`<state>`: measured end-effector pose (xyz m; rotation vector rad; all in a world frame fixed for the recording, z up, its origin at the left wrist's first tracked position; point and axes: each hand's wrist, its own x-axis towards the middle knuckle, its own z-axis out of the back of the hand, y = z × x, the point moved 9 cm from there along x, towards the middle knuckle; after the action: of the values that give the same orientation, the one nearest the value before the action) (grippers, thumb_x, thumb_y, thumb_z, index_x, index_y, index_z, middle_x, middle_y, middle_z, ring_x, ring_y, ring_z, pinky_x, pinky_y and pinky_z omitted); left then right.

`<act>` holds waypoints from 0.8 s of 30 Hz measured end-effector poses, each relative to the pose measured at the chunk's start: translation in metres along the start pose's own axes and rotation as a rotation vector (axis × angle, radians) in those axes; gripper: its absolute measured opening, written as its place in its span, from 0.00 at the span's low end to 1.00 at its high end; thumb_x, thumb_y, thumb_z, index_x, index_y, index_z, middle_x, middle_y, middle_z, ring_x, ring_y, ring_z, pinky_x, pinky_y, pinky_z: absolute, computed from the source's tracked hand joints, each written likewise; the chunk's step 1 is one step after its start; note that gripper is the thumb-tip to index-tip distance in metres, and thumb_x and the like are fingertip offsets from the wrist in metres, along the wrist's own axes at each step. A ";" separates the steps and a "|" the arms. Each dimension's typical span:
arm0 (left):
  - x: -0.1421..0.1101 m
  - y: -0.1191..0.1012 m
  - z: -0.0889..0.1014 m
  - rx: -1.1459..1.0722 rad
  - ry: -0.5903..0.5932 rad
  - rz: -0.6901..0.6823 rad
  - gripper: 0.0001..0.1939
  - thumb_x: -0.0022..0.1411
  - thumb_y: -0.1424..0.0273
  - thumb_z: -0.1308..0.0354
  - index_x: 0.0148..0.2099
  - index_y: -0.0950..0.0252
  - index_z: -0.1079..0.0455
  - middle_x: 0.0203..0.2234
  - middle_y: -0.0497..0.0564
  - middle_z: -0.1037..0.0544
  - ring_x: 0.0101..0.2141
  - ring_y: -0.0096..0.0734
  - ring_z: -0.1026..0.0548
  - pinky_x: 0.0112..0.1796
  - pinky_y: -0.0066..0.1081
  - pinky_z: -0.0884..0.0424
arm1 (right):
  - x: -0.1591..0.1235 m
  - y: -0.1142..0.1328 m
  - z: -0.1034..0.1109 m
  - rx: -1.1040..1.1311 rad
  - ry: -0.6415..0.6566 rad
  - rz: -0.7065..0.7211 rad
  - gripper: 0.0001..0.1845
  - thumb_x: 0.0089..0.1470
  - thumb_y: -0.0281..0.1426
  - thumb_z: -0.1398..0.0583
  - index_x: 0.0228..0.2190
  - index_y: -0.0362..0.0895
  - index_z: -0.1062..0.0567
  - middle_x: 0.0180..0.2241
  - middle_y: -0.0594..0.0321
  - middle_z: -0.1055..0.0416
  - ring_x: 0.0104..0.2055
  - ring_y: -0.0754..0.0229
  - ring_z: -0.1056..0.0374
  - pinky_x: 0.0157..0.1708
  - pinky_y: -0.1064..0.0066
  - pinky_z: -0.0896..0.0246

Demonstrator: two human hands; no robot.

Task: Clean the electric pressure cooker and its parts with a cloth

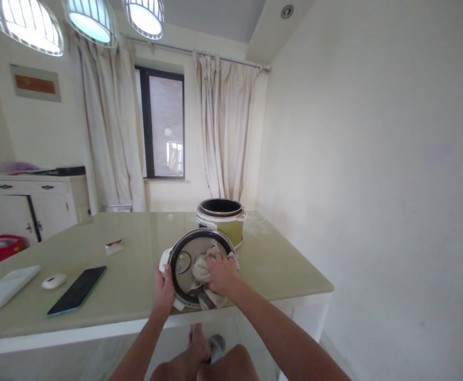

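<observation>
Near the table's front edge, a round pressure cooker lid (182,248) is tilted up with its metal inner side and dark seal ring facing me. My left hand (164,288) grips the lid by its left rim, thumb at the white edge piece. Against the inner face, my right hand (222,272) is closed on a bunched beige cloth (201,270), which covers the lid's right part and hangs down below it. Just behind the lid stands the electric pressure cooker (232,228), white and yellow-green, its top uncovered and a dark pot inside.
On the pale green table (279,259), a dark phone (77,291), a small white rounded object (54,281), a white device (7,290) and a small packet (114,246) lie to the left. A wall (374,185) rises at the right. My legs are under the table edge.
</observation>
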<state>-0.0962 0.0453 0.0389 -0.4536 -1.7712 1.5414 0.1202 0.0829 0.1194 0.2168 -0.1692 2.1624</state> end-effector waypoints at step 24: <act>-0.001 -0.004 0.002 0.039 -0.012 -0.017 0.33 0.69 0.42 0.55 0.61 0.63 0.34 0.49 0.59 0.21 0.52 0.50 0.24 0.56 0.48 0.30 | -0.002 0.007 -0.004 0.082 0.084 0.030 0.57 0.37 0.62 0.29 0.61 0.44 0.32 0.59 0.36 0.33 0.59 0.28 0.33 0.55 0.32 0.39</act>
<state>-0.0958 0.0423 0.0420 -0.4095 -1.7465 1.5674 0.1149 0.0785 0.1145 0.1706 -0.0362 2.2064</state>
